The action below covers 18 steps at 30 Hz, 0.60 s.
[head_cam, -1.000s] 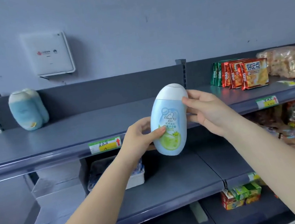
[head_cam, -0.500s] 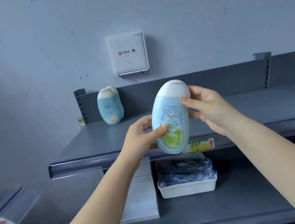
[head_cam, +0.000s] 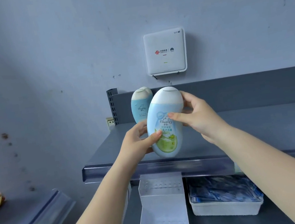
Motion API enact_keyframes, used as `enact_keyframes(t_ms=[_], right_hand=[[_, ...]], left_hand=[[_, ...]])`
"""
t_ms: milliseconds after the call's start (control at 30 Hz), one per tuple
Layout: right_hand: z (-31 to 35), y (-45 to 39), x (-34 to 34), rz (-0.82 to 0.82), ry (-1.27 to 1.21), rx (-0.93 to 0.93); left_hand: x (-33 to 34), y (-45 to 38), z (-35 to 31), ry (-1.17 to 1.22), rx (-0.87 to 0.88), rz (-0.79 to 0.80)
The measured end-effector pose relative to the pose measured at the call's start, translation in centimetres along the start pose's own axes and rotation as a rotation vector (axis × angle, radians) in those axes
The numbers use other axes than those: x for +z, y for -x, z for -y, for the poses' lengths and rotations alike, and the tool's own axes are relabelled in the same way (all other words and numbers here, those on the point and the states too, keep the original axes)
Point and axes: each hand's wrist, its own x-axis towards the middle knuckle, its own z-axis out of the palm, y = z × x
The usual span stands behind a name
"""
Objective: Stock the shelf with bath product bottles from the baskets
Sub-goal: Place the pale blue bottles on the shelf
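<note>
Bottle (head_cam: 165,126) is held upright above the shelf (head_cam: 250,135) front, label outward, presumably so it can be faced like the 2 stocked bottles (head_cam: 140,105) at the back left corner. Its lower body is gripped by the left hand (head_cam: 138,143); its cap end is steadied by the right hand (head_cam: 198,118), fingers curled around it.

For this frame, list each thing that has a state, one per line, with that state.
held bottle: cap closed, tilted, in both hands above the top shelf, not yet set down.
left hand: grips the held bottle's lower part.
right hand: grips the held bottle near its cap.
shelved bottles: two, upright at the shelf's back left corner, caps closed.
wall router: mounted, a small light lit.
white tray: on the lower shelf, holding blue packets.
</note>
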Motion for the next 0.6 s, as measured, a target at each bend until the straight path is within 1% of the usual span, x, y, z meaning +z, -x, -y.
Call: enact_keyframes(t_ms=[67, 233, 467, 600], right_hand=[[-0.7, -1.4, 0.6, 0.006, 0.045, -0.010], [-2.7, -5.0, 2.2, 0.004, 0.066, -0.032], [-5.5, -9.8, 4.1, -0.033, 0.209, -0.004], [-6.9, -12.0, 4.8, -0.085, 0.253, 0.045]], left_hand=[[-0.6, -1.0, 0.4, -0.007, -0.003, -0.030], [-2.8, -4.1, 1.7, -0.076, -0.029, -0.080], [-6.0, -9.8, 3.5, -0.265, -0.094, -0.049], [-7.4, -12.6, 4.8, -0.295, -0.121, -0.026]])
